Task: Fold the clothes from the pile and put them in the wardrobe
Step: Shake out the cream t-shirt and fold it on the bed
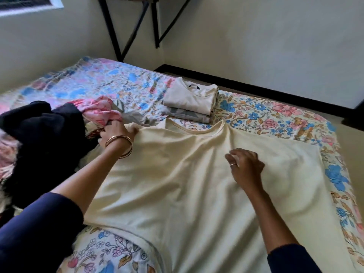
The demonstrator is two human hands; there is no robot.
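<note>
Two folded tops [190, 99] sit stacked at twelve o'clock; the left hand [116, 133] pinches the cream shirt [177, 184], right hand [246, 166] loose-fingered above it; the pile [45, 138] at nine o'clock awaits folding.

Pale walls [275, 36] meet a dark skirting [256, 87] along the floor [350, 138]. A floral-sheeted bed [275, 113] fills the room; a black-legged desk [126, 26] stands behind, a window [29, 4] upper left.

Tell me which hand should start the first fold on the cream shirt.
Probably the left hand: it already grips the cream shirt at its shoulder edge, while the right hand only rests loosely on the middle.
</note>
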